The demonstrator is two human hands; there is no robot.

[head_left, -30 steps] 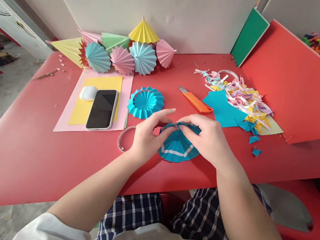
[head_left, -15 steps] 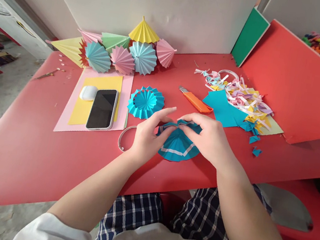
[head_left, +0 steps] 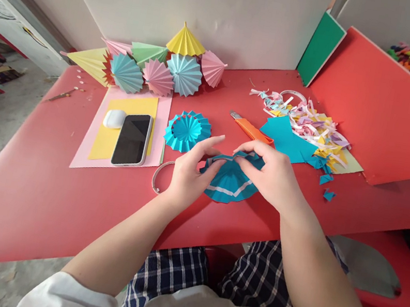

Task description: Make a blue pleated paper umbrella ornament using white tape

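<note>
A pleated blue paper disc (head_left: 229, 178) with a white strip along its folds is held above the red table, tilted toward me. My left hand (head_left: 193, 170) pinches its far left rim between thumb and fingers. On the far right rim, my right hand (head_left: 267, 172) grips with thumb and fingers closed on the paper. The fingertips partly hide that far edge. Just beyond my left hand lies another pleated blue paper piece (head_left: 187, 130), ring-shaped with a fan centre. A roll of white tape (head_left: 157, 179) rests beside my left wrist.
Several folded paper umbrellas (head_left: 155, 74) stand at the back left. A phone (head_left: 132, 140) and white earbud case (head_left: 114, 118) lie on yellow and pink sheets. Right of centre are an orange utility knife (head_left: 253, 129), blue paper (head_left: 288, 138) and paper scraps (head_left: 312, 122). A red board (head_left: 385, 110) leans behind.
My right hand has shifted slightly right along the disc's rim, widening the space between my hands. The left hand stays nearly in place.
</note>
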